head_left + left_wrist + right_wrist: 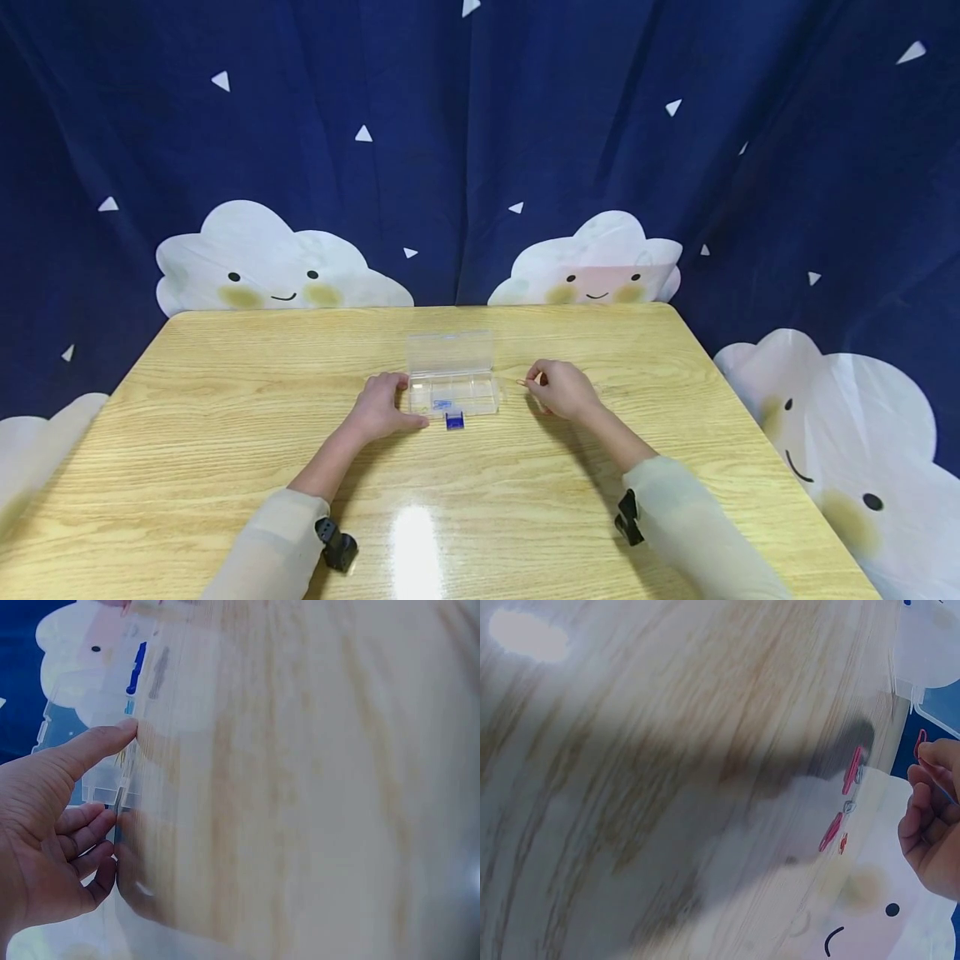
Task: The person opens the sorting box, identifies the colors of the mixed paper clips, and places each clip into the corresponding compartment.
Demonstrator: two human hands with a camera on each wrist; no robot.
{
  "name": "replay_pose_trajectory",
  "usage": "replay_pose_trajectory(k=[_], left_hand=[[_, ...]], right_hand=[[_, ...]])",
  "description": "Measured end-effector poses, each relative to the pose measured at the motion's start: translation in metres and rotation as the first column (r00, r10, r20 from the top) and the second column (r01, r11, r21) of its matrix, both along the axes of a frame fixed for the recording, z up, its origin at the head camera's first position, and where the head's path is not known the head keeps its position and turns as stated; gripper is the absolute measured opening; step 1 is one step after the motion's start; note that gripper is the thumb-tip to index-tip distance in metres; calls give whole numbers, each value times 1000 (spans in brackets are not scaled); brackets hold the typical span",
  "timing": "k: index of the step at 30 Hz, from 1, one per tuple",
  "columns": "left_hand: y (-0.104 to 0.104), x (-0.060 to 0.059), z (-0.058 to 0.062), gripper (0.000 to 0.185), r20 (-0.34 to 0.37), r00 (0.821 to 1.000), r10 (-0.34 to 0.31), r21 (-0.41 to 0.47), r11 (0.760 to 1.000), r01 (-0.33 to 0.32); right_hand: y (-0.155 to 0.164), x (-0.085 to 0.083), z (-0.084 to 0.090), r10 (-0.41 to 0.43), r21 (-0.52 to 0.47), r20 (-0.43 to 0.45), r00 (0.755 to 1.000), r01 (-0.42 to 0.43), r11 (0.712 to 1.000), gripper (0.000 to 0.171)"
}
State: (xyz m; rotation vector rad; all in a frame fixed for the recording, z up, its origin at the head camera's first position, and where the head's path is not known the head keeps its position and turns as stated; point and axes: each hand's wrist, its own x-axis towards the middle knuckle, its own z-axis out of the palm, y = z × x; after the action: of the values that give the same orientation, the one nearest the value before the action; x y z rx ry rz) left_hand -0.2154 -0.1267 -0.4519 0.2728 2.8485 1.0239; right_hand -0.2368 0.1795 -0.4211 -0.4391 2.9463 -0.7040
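Note:
A clear plastic compartment box [482, 407] lies on the table with its lid [450, 352] raised at the back. Its blue latch [454, 421] hangs at the front, and small blue clips [442, 405] lie in a front compartment towards the left. My left hand [378, 408] holds the box's left end, thumb at the front corner and fingers curled by the side. To the right of the box, my right hand [566, 390] pinches a red paper clip [920, 741] between thumb and forefinger, above the tabletop.
Several loose paper clips, pink ones [853, 770] and pale ones among them, lie on the wooden table [262, 417] by the right hand. A dark blue curtain [420, 183] with clouds hangs behind the table's far edge. Each sleeve carries a black wrist device.

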Motion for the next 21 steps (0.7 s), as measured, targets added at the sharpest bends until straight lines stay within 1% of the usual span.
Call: replay_pose_trajectory(k=[11, 16, 21], left_hand=[[-1, 0, 0, 81, -4, 1000, -4, 1, 1000, 4], [0, -1, -2, 81, -4, 1000, -7, 2, 1000, 7], [0, 0, -1, 80, -1, 1000, 3, 7, 1000, -3]], right_hand=[[-12, 0, 1, 14, 5, -15, 1000, -14, 1000, 17], [-15, -1, 1, 20, 14, -35, 999, -20, 1000, 16], [-18, -2, 3, 32, 10, -53, 998, -32, 999, 16]])
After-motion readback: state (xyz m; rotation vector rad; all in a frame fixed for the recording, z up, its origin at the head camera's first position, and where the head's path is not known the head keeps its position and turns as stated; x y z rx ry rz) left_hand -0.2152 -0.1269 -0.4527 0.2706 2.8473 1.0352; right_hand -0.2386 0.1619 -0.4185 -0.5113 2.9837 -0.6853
